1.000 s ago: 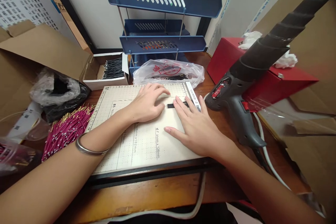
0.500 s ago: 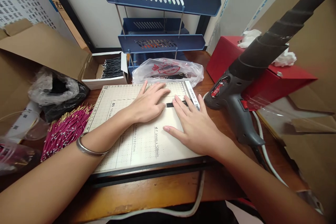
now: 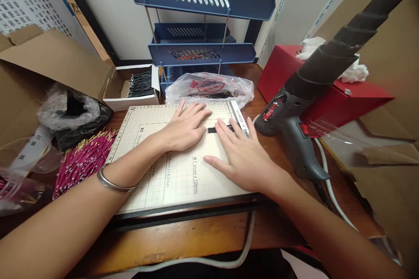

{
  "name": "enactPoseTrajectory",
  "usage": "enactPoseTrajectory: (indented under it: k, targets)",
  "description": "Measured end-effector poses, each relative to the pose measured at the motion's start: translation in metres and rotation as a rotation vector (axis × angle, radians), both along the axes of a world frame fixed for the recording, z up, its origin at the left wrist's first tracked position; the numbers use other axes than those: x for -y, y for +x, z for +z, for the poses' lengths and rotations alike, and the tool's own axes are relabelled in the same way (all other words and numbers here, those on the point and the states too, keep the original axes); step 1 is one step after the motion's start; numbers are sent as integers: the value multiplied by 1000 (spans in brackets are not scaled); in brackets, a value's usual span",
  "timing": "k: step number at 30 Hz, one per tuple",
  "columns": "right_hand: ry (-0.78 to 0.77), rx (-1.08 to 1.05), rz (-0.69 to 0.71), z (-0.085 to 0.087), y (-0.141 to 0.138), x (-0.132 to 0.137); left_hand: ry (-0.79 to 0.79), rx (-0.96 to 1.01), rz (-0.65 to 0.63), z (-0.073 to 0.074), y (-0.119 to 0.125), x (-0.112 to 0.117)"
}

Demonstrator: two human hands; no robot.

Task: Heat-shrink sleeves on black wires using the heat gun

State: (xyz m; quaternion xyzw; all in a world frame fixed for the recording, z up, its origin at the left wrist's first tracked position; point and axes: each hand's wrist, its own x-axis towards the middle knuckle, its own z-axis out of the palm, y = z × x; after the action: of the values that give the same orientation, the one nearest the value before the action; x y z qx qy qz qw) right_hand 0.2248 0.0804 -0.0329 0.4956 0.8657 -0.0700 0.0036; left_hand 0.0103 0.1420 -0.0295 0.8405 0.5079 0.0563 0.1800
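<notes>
A paper trimmer board [image 3: 183, 183] with printed size grids lies flat before me. Near its right side is a short row of thin black wires [image 3: 211, 130], side by side, with silvery left ends. My right hand [image 3: 237, 154] lies spread on the board, its fingers over the wires and hiding their middle. My left hand [image 3: 186, 128] rests flat with fingers stretched out, its thumb tip at the silvery ends of the wires. A metal bracelet [image 3: 113, 184] circles the left wrist.
A grey heat gun [image 3: 301, 139] stands at right by a red box [image 3: 281, 67]. Magenta wires [image 3: 83, 161] lie left of the board. Behind it are a clear plastic bag [image 3: 183, 87], a white box [image 3: 131, 103] of black wires and a blue tiered rack [image 3: 203, 54].
Both hands stay almost where they were, and the wires lie in the same place. Only a very slight shift of the view shows.
</notes>
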Motion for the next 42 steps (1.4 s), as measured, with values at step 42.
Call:
enactPoseTrajectory:
  k: [42]
  targets:
    - [-42,14,-17,3,-3,0,-92,-133,-28,15,6,5]
